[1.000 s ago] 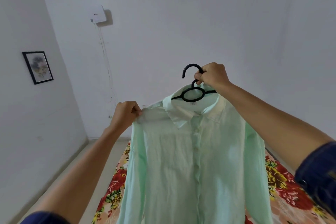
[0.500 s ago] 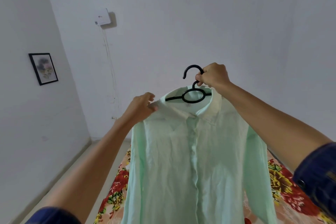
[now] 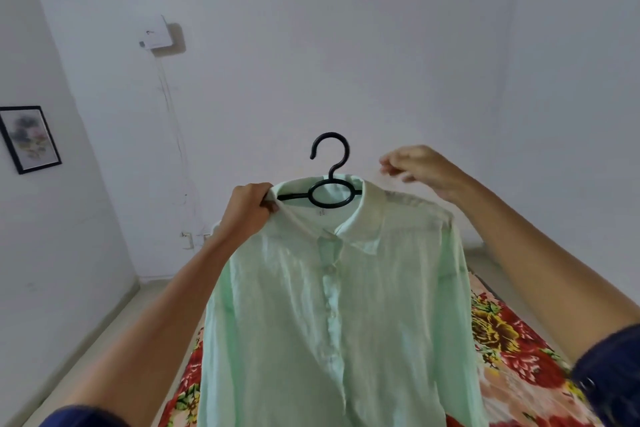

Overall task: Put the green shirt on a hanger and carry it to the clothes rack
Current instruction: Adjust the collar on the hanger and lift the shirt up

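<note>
A pale green button-up shirt [image 3: 311, 305] hangs on a black plastic hanger [image 3: 330, 149] in front of me, its hook standing free above the collar. My left hand [image 3: 249, 208] grips the shirt's left shoulder by the collar, together with the hanger's arm, and bears the whole garment. My right hand [image 3: 419, 166] hovers just above the shirt's right shoulder, blurred, with loosely curled fingers holding nothing. No clothes rack is in view.
Below the shirt lies a bed with a red floral cover [image 3: 512, 350]. White walls close the room ahead and to the left, where a framed picture [image 3: 29, 139] hangs. A white box [image 3: 157, 33] with a cable sits high on the far wall. Pale floor [image 3: 104, 333] runs along the left.
My right hand let go of the hanger's neck and moved right, above the shoulder. My left hand slid from the left shoulder up to the collar and now carries the shirt.
</note>
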